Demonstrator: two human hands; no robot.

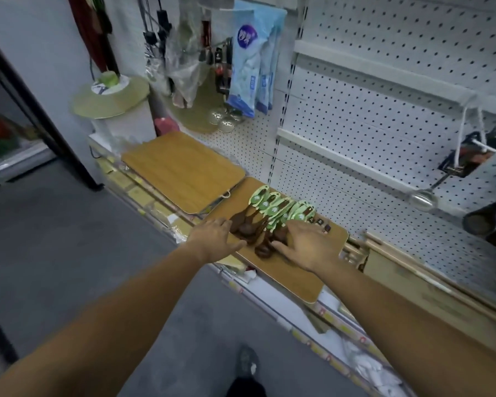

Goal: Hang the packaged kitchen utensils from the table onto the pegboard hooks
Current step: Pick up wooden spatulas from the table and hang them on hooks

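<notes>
your left hand [212, 236] and right hand [307, 247] are on the packaged spoons [272, 213]
the packaged spoons, dark wood on green cards, lie heaped on a wooden board [292, 279] at the foot of the pegboard [384, 90]. your left hand lies flat, its straight fingers touching the bowls at the heap's left edge. your right hand is spread over the heap's right side, gripping nothing. a metal ladle [423, 199] hangs on the pegboard, well off to the right.

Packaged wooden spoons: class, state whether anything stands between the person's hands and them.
Nothing visible does. The left hand and right hand are both at the packaged wooden spoons, which lie in a row on the wooden board.
</notes>
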